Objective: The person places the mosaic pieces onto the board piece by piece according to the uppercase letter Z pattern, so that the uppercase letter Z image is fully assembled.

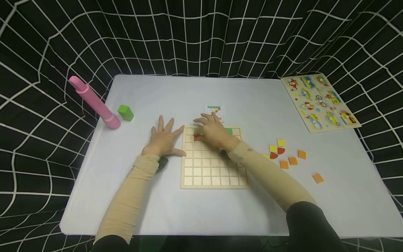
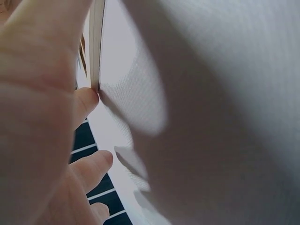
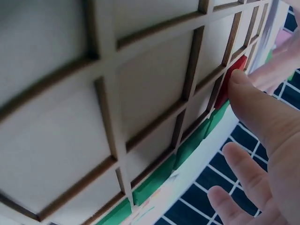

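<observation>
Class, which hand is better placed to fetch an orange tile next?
Probably the right hand, once off the red tile: it is nearer the orange tiles, which lie on its side. The left hand touches the left edge of the board.

A pale wooden grid board (image 1: 206, 171) lies flat, touching the left hand (image 1: 161, 140); under the right hand (image 1: 214, 133), at its thumb, I see a red piece (image 3: 224, 93), green tiles (image 3: 155, 183) beside it.

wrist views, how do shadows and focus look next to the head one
Left wrist: broad, soft-edged shadows darken the white table; right wrist: the board blurs toward the upper left; head: fairly even light, soft shadows beside the sleeves, and the net shows curved lines, cause unclear.
</observation>
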Demonstrator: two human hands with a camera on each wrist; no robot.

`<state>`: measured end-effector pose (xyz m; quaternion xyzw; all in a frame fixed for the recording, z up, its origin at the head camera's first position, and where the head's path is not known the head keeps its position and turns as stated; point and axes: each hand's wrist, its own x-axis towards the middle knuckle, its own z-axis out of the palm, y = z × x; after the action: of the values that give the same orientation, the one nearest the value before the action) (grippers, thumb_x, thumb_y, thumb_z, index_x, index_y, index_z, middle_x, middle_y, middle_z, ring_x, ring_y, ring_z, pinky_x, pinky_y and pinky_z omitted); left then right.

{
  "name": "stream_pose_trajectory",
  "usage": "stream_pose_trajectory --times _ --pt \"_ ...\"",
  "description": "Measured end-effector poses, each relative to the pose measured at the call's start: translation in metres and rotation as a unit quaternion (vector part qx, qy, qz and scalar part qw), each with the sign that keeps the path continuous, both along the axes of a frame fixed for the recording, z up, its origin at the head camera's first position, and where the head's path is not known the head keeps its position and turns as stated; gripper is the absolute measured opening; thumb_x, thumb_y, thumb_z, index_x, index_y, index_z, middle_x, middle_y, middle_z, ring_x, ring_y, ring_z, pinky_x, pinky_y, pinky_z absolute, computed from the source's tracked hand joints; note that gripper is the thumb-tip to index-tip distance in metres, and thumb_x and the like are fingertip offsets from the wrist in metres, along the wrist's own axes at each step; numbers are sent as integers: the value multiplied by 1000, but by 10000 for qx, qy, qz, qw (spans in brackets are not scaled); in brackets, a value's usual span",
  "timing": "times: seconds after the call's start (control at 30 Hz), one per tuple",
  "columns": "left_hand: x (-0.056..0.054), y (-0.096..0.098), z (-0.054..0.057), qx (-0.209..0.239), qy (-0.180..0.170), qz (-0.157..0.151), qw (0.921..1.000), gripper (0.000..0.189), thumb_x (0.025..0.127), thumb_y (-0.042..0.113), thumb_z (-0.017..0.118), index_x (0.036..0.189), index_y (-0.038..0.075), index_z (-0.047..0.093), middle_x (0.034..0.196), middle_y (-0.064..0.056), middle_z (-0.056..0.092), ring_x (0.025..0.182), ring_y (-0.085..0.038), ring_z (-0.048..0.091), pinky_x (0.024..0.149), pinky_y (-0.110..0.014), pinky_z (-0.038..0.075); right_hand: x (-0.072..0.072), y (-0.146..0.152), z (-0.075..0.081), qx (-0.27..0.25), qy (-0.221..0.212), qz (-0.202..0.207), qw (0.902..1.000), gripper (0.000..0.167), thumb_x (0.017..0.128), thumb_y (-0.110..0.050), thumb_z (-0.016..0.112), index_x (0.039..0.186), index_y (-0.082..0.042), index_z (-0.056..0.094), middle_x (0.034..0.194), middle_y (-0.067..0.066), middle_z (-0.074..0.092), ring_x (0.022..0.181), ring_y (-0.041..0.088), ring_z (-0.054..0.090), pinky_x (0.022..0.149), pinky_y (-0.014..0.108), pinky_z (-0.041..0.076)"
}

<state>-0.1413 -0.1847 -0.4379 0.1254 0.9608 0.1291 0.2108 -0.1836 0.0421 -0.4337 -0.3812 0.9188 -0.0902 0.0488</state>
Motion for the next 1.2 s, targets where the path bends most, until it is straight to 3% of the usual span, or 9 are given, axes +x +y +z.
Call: stream_pose_trajectory --times 0.37,0.5,0.63,0.8,0.97,1.2 --pt "1 2 -5 -26 6 -12 10000 111 76 65 80 165 27 26 176 -19 -1 156 -55 -22 123 -79 7 2 3 -3 111 13 241 9996 26 95 -30 71 117 -20 80 153 9 59 152 44 40 124 72 26" --pt "0 3 -7 -31 21 -29 10000 111 76 65 80 165 27 26 176 -19 -1 156 -55 -21 123 -79 7 2 5 -4 8 41 291 9996 24 95 -29 72 112 -16 81 148 10 63 150 44 42 124 70 29" --pt "0 4 -6 -51 1 -31 10000 112 76 65 80 165 27 25 176 -19 -1 156 -55 -22 123 -79 7 -1 6 -2 -295 -151 232 9992 20 89 -30 77 98 -12 81 140 13 68 148 45 44 126 65 31" --pt "-1 4 -3 -14 10 -16 10000 113 74 64 82 165 26 26 175 -19 0 156 -55 -22 122 -79 6 -7 20 15 -390 -592 -14 9975 18 83 -30 81 87 -13 80 144 15 65 152 47 37 126 68 25" --pt "-2 5 -2 63 8 12 10000 114 73 63 83 165 26 27 176 -19 0 156 -54 -23 123 -79 5 -13 54 34 -2 -1123 -546 9922 15 82 -27 82 87 -13 81 152 17 58 158 48 22 130 67 15" --pt "-1 4 -2 -25 56 44 10000 113 73 64 83 164 26 28 175 -20 1 155 -55 -22 122 -79 7 -15 87 36 717 -1627 -1046 9785 10 85 -21 81 87 -11 80 155 21 53 159 52 12 131 67 9"
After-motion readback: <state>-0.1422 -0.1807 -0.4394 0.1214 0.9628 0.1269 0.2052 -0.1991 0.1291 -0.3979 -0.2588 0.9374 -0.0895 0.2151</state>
